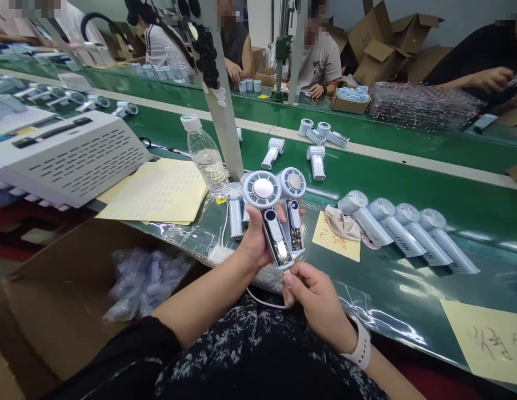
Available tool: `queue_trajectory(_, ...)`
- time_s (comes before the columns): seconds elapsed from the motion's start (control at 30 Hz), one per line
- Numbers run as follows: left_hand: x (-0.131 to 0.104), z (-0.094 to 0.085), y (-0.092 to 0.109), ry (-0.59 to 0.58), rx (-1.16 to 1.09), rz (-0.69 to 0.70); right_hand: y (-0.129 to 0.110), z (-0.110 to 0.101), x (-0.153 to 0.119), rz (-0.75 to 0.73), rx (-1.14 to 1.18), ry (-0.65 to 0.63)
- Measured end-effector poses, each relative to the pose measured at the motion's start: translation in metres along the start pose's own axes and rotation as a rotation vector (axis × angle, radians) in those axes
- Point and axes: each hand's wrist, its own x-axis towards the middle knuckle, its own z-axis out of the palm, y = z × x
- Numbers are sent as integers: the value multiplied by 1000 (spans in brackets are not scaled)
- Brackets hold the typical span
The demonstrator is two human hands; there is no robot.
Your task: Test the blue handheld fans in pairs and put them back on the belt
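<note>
My left hand is closed round a light-blue handheld fan, its round head up and the clear front of its handle facing me. A second handheld fan is just behind it, its small display lit; fingers show at its edge, but I cannot tell whether they grip it. At the lower end of the front fan, my right hand pinches the plug of a white charging cable, which touches or sits in the handle's base. Another fan stands just left of my left hand.
Right of my hands, several fans lie in a row beside a cloth and a yellow note. A water bottle, paper sheets and a white perforated box are left. Below stands a carton. Co-workers sit across the green line.
</note>
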Motion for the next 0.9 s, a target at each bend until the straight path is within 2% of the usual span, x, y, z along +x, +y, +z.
queue_trajectory(0.1,-3,-4,1,7,43,18,2,3,-2,5,47,-21)
queue_trajectory(0.23,-4,-8,-3,52,94,90,5,11,-2,23,173,104)
queue_trajectory(0.33,-4,-10,-5,68,100,99,9,14,-2,17,184,127)
queue_trajectory(0.5,-7,-6,-2,95,13,44,5,5,-3,-185,-126,77)
queue_trajectory(0.6,-8,-4,3,94,-83,-15,4,3,-4,-310,-156,49)
queue_trajectory(0.67,-9,-3,6,79,-101,-32,4,5,-4,-293,-158,83)
queue_trajectory(0.77,-12,-4,7,66,-54,4,6,8,-3,-165,-139,157)
queue_trajectory(0.9,-15,-5,6,34,-12,26,5,5,-3,-88,-83,114)
